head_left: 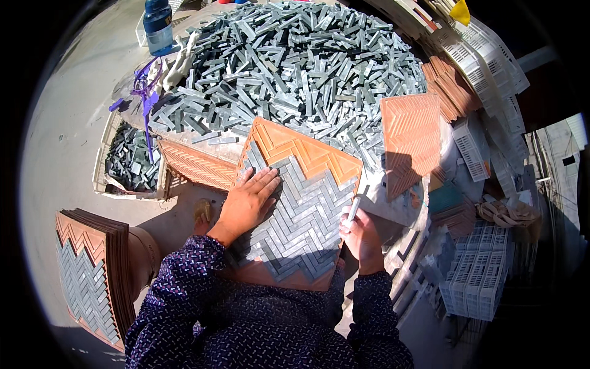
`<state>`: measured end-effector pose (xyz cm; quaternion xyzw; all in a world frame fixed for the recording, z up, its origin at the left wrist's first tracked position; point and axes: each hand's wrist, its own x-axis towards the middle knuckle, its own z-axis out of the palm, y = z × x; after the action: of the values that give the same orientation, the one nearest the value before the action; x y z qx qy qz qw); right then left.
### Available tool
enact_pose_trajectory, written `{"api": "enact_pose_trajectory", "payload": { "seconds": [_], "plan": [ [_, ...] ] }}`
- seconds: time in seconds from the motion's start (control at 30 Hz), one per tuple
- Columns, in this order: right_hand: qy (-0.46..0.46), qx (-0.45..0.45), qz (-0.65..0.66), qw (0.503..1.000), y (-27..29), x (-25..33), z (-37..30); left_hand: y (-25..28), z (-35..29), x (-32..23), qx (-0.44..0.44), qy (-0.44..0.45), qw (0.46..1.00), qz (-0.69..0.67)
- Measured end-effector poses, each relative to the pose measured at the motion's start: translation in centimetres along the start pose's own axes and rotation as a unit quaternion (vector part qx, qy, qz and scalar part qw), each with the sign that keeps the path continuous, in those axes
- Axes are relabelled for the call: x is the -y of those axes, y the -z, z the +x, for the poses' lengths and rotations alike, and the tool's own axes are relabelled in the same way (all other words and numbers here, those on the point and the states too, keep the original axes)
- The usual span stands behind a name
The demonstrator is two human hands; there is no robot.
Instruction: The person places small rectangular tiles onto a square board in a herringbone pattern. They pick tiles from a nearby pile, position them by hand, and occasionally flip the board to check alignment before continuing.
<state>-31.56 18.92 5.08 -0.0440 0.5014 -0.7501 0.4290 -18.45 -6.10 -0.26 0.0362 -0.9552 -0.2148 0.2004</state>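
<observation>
An orange herringbone-grooved tray lies tilted in front of me. Grey stone strips fill most of its grooves in a zigzag; bare orange grooves show along the far edge. My left hand rests flat, fingers stretched, on the strips at the tray's left side. At the right edge, my right hand pinches a single pale grey stone strip between thumb and fingers, pointing upward. The right hand's lower fingers are curled and partly hidden.
A big heap of loose strips covers the table beyond. Grooved trays stand right and left of mine. A box holds strips at left, above a tray stack. A bottle stands far left; white crates are at right.
</observation>
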Motion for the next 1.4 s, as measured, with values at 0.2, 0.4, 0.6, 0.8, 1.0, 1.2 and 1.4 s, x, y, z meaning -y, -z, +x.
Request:
{"api": "enact_pose_trajectory", "payload": {
  "seconds": [0.2, 0.4, 0.6, 0.8, 1.0, 1.2, 1.4],
  "plan": [
    [0.019, -0.143, -0.434, 0.889, 3.5, -5.5, -11.0, 0.2, 0.3, -0.6, 0.012, 0.019, 1.000, -0.010],
    [0.165, -0.017, -0.700, 0.694, 3.6, -5.8, -13.1, 0.4, 0.8, -0.9, 0.012, 0.010, 1.000, 0.017],
    [0.265, 0.077, -0.716, 0.641, 3.8, -4.9, -10.4, 0.3, 1.0, -1.1, 0.012, 0.008, 1.000, 0.010],
    [0.249, 0.052, -0.720, 0.646, 4.0, -5.2, -9.8, 0.2, 0.8, -1.0, 0.021, 0.014, 1.000, 0.006],
    [0.261, 0.007, -0.690, 0.675, 4.3, -6.4, -9.9, 0.3, 0.8, -0.9, 0.017, 0.012, 1.000, 0.008],
    [0.238, -0.015, -0.673, 0.700, 3.8, -6.4, -10.1, 0.4, 0.9, -0.9, 0.010, 0.009, 1.000, 0.010],
    [0.281, -0.067, -0.679, 0.675, 3.7, -8.1, -10.2, 0.5, 1.0, -1.0, 0.013, 0.011, 1.000, 0.013]
  ]
}}
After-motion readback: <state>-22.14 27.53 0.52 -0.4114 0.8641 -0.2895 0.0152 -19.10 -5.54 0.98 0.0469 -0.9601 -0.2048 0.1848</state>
